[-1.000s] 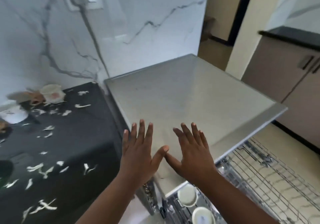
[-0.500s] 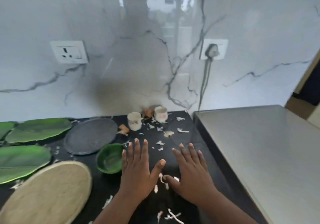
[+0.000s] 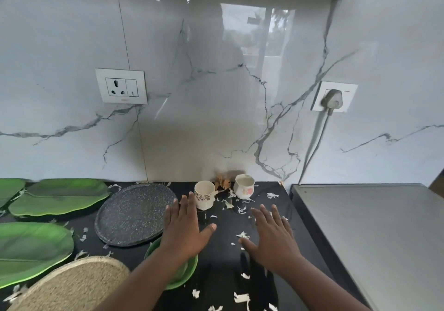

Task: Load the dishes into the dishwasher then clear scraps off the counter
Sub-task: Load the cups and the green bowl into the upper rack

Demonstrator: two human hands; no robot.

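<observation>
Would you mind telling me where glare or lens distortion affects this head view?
Head view: the glossy marble wall mirrors a bright window at upper centre; wide-angle bending curves the counter edge and wall seams; corners look slightly soft.

Black worktop (image 3: 223, 260), marble wall at back edge. Left side: green leaf plates (image 3: 57, 196), woven mat (image 3: 72, 286) at front-left. Middle: dark speckled plate (image 3: 134, 214), small green bowl (image 3: 189, 272) in front of it. By back edge: 2 cups (image 3: 204, 194), brown scrap (image 3: 222, 182) btwn them. White scraps (image 3: 241, 297) scattered all over. Steel surface (image 3: 384, 238) abuts right edge.
</observation>
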